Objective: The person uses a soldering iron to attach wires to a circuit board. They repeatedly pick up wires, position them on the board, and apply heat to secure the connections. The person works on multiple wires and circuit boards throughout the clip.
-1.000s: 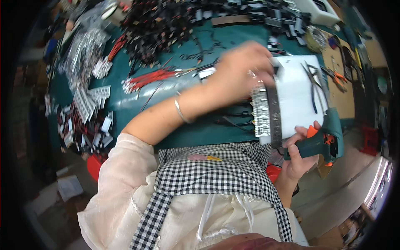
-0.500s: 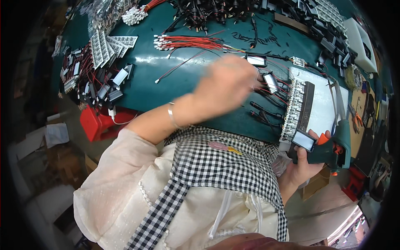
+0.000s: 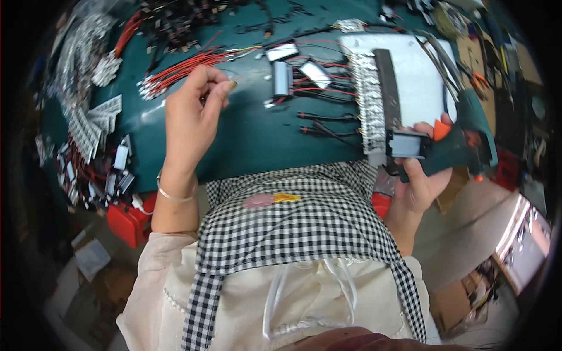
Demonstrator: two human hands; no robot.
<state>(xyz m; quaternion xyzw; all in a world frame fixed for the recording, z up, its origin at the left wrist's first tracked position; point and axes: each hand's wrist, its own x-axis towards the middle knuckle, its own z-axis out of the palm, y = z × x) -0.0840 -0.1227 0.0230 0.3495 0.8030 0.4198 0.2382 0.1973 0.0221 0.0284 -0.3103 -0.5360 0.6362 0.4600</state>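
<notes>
My left hand (image 3: 196, 108) is pinched closed just beside a bundle of red wires with white plugs (image 3: 175, 73). Whatever sits between its fingertips is too small to name. On the right, my right hand (image 3: 422, 181) wraps round a dark green power tool (image 3: 468, 137) with an orange trigger. The same hand also keeps a small black-framed module with a pale face (image 3: 408, 144) by its thumb. Between the hands lie a grey-faced module (image 3: 282, 79) and two white-faced modules, one upper (image 3: 282, 52) and one lower (image 3: 316, 74).
A row of small circuit boards (image 3: 369, 99) with black and red leads lines a white board (image 3: 415, 70). Black cables (image 3: 328, 117) lie before it. Wired parts (image 3: 96, 175) and board sheets (image 3: 88, 131) crowd the left edge. A red stool (image 3: 129, 222) stands below the table.
My left hand has drawn away from the modules, leftward to the red wires. The grey-faced module it covered now shows. The whole view has shifted, and my right hand keeps its hold.
</notes>
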